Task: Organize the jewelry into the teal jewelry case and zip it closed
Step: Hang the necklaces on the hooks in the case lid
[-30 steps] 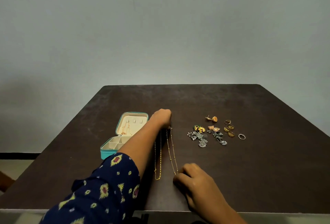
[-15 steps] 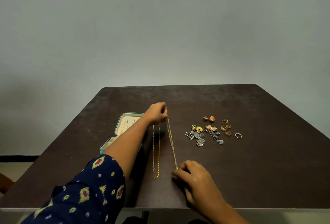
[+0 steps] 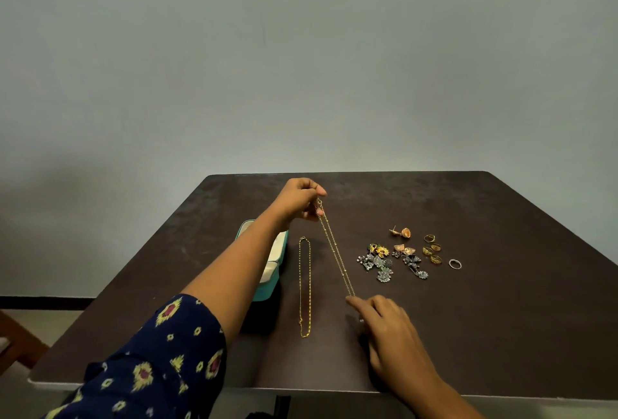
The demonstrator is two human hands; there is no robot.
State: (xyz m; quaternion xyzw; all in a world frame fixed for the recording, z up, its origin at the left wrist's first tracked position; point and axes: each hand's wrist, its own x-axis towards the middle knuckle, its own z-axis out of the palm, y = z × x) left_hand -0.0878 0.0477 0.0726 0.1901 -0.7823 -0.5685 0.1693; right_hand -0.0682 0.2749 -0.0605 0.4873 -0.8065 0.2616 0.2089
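Dark bench (image 3: pixel 501 318), teal jewelry case (image 3: pixel 272 281) on its left part, half hidden by the forearm. Left hand (image 3: pixel 302 199) is raised, fingers pinching the top of the thin chain (image 3: pixel 334 248). Right hand (image 3: pixel 388 328) sits low, index finger straight, touching the chain's lower end. A second chain (image 3: pixel 305 285) lies flat beside the case, with earrings (image 3: pixel 384 261) and rings (image 3: pixel 433 249) to the right.

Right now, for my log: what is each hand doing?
Left hand: pinching the thin gold chain by its top end.
Right hand: open, forefinger at that chain's lower end.
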